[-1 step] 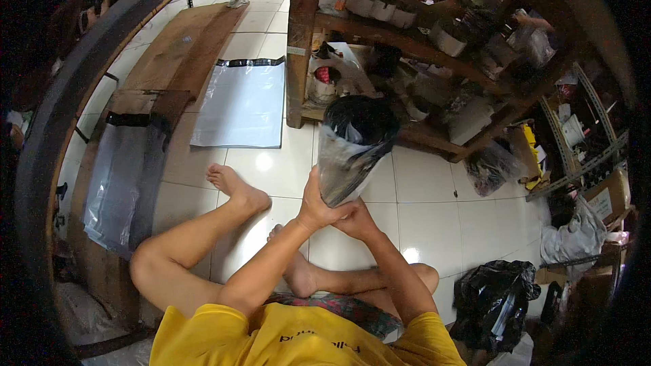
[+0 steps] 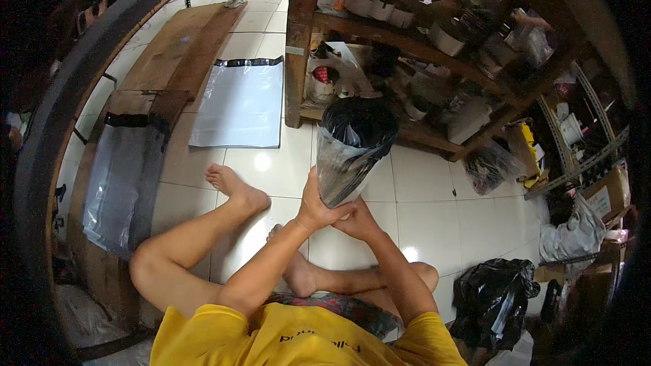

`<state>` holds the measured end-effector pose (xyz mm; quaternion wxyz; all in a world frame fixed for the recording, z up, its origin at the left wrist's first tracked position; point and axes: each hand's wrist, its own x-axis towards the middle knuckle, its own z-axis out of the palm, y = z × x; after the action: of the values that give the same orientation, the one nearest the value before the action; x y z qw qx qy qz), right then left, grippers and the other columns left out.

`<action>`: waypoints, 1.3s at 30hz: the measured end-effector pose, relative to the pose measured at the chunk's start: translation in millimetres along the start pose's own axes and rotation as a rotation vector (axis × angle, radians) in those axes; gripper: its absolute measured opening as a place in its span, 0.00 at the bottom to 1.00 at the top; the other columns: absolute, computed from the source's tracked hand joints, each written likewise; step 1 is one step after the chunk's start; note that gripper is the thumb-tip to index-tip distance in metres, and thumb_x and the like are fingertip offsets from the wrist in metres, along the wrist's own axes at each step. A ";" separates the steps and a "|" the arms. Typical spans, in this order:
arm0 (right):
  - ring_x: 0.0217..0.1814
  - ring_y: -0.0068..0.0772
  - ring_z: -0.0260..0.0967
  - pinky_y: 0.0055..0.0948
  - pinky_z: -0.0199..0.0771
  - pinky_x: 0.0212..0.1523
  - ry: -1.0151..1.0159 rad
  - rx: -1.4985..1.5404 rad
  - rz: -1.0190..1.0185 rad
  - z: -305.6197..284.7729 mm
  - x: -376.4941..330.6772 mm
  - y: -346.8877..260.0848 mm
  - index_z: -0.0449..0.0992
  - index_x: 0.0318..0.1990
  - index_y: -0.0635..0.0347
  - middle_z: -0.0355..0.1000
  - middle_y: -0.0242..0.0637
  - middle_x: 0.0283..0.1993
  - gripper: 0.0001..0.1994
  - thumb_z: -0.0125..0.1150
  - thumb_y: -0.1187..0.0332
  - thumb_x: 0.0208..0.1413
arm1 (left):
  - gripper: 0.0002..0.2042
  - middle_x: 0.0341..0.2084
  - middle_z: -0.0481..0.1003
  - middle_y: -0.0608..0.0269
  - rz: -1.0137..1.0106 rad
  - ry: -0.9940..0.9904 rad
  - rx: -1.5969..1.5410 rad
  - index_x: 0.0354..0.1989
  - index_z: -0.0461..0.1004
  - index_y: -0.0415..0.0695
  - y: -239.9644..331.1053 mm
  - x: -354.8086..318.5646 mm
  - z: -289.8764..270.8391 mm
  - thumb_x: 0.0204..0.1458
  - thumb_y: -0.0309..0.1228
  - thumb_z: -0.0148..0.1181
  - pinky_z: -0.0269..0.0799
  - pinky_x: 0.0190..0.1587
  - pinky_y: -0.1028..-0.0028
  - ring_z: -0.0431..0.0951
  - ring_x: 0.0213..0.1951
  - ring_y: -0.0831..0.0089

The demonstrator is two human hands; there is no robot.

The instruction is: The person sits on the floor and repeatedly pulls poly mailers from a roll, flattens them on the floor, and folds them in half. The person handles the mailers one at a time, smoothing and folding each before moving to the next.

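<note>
In front of me a plastic bag bundle point(image 2: 344, 166) is held up, cone-like and tilted away. Its upper end is black, shiny and crumpled; lower down it is whitish and partly see-through, with dark showing. What may be inside cannot be made out. My left hand point(image 2: 319, 209) is closed round its lower left side. At the lower right, my right hand point(image 2: 355, 221) grips it, fingers partly hidden, the two hands touching. Beyond my left foot lies a flat stack of white plastic mailer bags point(image 2: 239, 105) with a black top edge.
Grey plastic bags point(image 2: 122, 183) lie on a brown board point(image 2: 169, 54) at the left. A wooden shelf point(image 2: 298, 68) full of rolls and oddments stands ahead. At the right are a black plastic bag point(image 2: 491, 301), a clear bag point(image 2: 489, 166) and a metal rack point(image 2: 576, 163).
The bundle's black top has tilted very slightly. Both hands keep their grip and place.
</note>
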<state>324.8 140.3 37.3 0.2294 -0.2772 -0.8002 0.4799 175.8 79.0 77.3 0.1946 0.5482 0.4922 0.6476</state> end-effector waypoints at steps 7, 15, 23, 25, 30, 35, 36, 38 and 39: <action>0.73 0.43 0.55 0.42 0.54 0.72 0.184 0.216 -0.140 -48.6 -11.9 -84.2 0.47 0.71 0.64 0.57 0.47 0.70 0.54 0.80 0.64 0.40 | 0.56 0.57 0.69 0.45 -0.002 -0.162 0.023 0.70 0.48 0.41 -6.5 -6.9 -8.0 0.33 0.37 0.82 0.67 0.60 0.57 0.71 0.58 0.51; 0.60 0.39 0.68 0.40 0.69 0.61 0.554 0.155 0.121 -25.7 -3.0 -68.2 0.58 0.63 0.65 0.67 0.45 0.59 0.46 0.82 0.62 0.37 | 0.55 0.59 0.67 0.38 -0.220 -0.288 0.195 0.69 0.52 0.39 -67.0 -56.9 -7.5 0.33 0.41 0.82 0.67 0.61 0.58 0.70 0.61 0.45; 0.48 0.32 0.74 0.34 0.75 0.51 0.607 0.115 -0.060 -38.7 21.9 -107.7 0.71 0.52 0.63 0.75 0.38 0.47 0.28 0.76 0.70 0.43 | 0.41 0.51 0.74 0.41 -0.405 -0.467 0.113 0.65 0.58 0.39 -107.5 -50.3 -21.6 0.41 0.35 0.73 0.70 0.57 0.60 0.76 0.54 0.47; 0.44 0.32 0.75 0.35 0.76 0.48 0.611 0.121 -0.012 -45.7 23.4 -120.6 0.74 0.48 0.63 0.77 0.37 0.41 0.24 0.77 0.70 0.42 | 0.38 0.50 0.75 0.42 -0.492 -0.532 0.119 0.64 0.59 0.40 -94.5 -32.2 -27.5 0.42 0.34 0.70 0.71 0.56 0.60 0.76 0.53 0.48; 0.42 0.33 0.75 0.35 0.75 0.46 0.521 -0.010 -0.005 -62.3 12.7 -128.7 0.76 0.44 0.62 0.77 0.37 0.39 0.23 0.78 0.69 0.39 | 0.44 0.53 0.72 0.43 -0.295 -0.493 0.135 0.64 0.58 0.40 -112.7 -36.9 -30.2 0.38 0.37 0.77 0.69 0.59 0.61 0.74 0.56 0.49; 0.66 0.40 0.64 0.37 0.59 0.67 0.503 -0.213 -0.235 -86.1 7.6 -149.6 0.62 0.65 0.62 0.66 0.46 0.64 0.42 0.69 0.53 0.42 | 0.49 0.55 0.70 0.44 -0.256 -0.324 0.138 0.65 0.56 0.41 -121.7 -63.2 -11.7 0.34 0.35 0.81 0.69 0.60 0.60 0.72 0.58 0.49; 0.68 0.41 0.62 0.39 0.57 0.69 0.517 -0.010 -0.252 -89.4 16.7 -170.2 0.59 0.68 0.61 0.64 0.47 0.66 0.45 0.64 0.45 0.45 | 0.49 0.55 0.70 0.44 -0.267 -0.289 0.144 0.65 0.56 0.41 -118.5 -66.2 -9.3 0.33 0.34 0.82 0.69 0.60 0.60 0.72 0.58 0.49; 0.72 0.42 0.59 0.42 0.52 0.73 0.483 0.155 -0.328 -107.4 31.7 -214.4 0.51 0.73 0.61 0.61 0.48 0.69 0.52 0.56 0.29 0.52 | 0.50 0.55 0.70 0.44 -0.236 -0.194 0.213 0.65 0.56 0.41 -91.3 -65.5 -4.7 0.32 0.34 0.82 0.69 0.60 0.59 0.72 0.58 0.49; 0.71 0.44 0.60 0.43 0.54 0.73 0.421 0.104 -0.392 -118.6 43.9 -235.1 0.53 0.73 0.61 0.61 0.48 0.69 0.50 0.55 0.30 0.54 | 0.50 0.57 0.68 0.43 -0.227 -0.117 0.173 0.66 0.55 0.41 -89.6 -69.1 -5.6 0.33 0.33 0.81 0.70 0.59 0.57 0.72 0.57 0.46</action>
<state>314.9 154.7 303.7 0.4926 -0.1985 -0.7476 0.3989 167.4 61.3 -34.3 0.2471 0.5405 0.5927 0.5435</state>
